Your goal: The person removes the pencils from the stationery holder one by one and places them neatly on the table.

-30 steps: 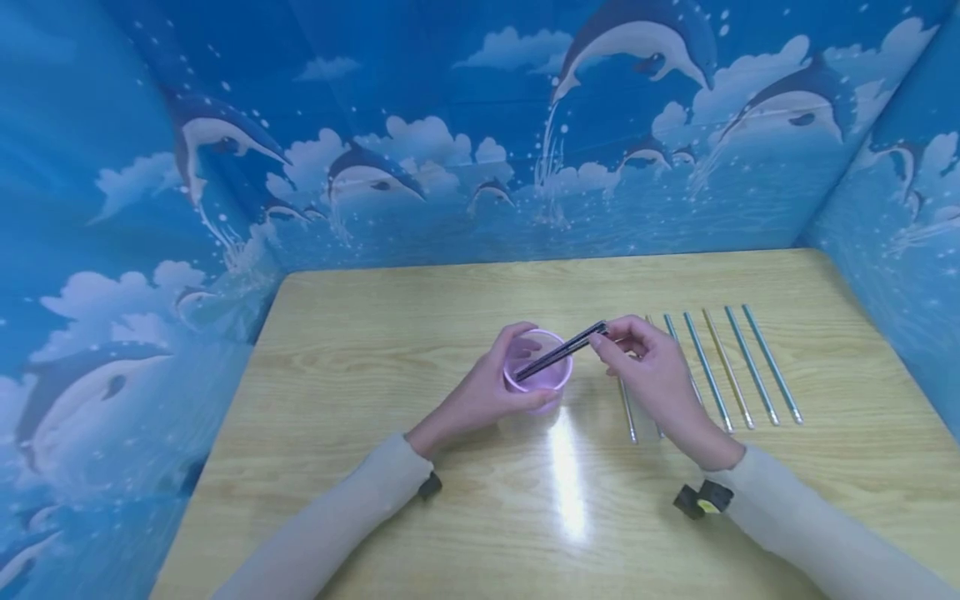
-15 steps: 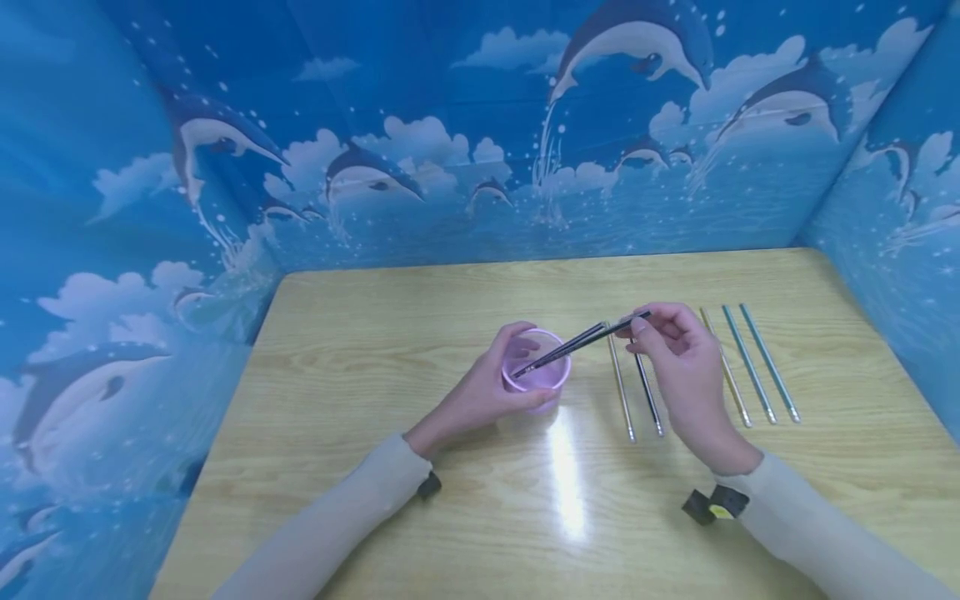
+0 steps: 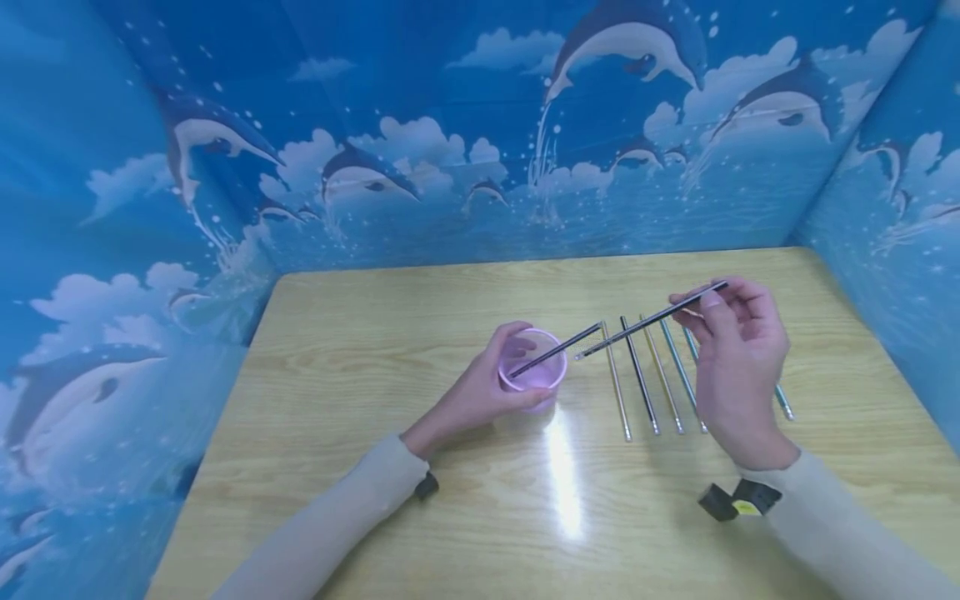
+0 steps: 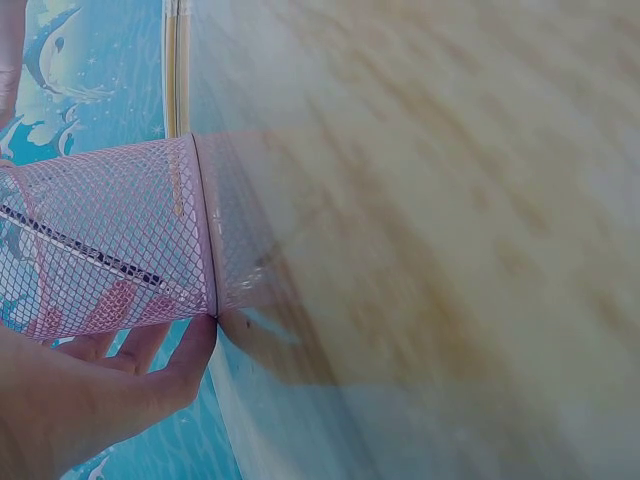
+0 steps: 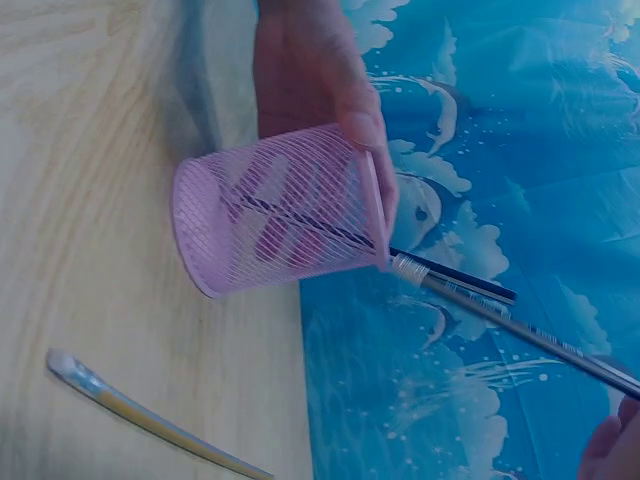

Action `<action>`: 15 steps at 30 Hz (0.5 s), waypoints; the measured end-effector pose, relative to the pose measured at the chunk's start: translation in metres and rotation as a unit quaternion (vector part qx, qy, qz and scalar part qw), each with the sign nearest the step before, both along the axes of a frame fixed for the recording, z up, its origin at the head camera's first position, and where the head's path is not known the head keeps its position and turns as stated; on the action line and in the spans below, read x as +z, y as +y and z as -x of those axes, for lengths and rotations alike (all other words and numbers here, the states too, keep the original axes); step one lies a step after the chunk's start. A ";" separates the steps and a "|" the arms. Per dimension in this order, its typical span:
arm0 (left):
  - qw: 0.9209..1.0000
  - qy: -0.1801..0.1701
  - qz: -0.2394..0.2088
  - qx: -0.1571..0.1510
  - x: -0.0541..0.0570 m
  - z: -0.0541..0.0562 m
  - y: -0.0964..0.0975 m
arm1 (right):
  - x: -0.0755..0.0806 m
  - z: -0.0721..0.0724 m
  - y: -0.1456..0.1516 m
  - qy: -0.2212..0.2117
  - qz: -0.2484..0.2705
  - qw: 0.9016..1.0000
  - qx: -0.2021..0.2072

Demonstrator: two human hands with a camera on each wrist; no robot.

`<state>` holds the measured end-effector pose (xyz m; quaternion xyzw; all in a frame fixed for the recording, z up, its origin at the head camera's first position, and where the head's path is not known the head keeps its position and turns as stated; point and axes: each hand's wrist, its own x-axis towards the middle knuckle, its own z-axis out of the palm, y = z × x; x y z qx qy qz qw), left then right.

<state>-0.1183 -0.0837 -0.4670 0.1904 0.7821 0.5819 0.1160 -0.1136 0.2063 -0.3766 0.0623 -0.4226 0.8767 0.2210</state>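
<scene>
My left hand (image 3: 491, 383) grips a pink mesh pencil cup (image 3: 540, 382) around its side, thumb near the rim. One dark pencil (image 3: 570, 341) leans inside the cup and sticks out toward the right. Above the table, my right hand (image 3: 738, 367) pinches another dark pencil (image 3: 637, 327) near its upper end. Its metal-banded eraser end points down-left, just outside the cup's rim. In the right wrist view this held pencil overlaps the leaning one near the rim. The left wrist view shows the fingers of the left hand (image 4: 120, 390) behind and under the mesh.
Right of the cup, several pencils lie side by side on the wooden table (image 3: 375, 350): gold (image 3: 617, 383), dark (image 3: 640, 375), gold (image 3: 663, 379) and blue-green (image 3: 681, 371). The right hand partly covers the row. A dolphin-printed blue backdrop (image 3: 450, 217) borders the table.
My right hand has moved up and right, drawing one dark pencil out of the cup and away from the other. The left hand and cup stay in place.
</scene>
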 end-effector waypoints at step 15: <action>1.000 0.000 -0.003 -0.002 0.000 -0.001 0.001 | 0.005 0.008 0.051 -0.013 -0.004 1.000 0.015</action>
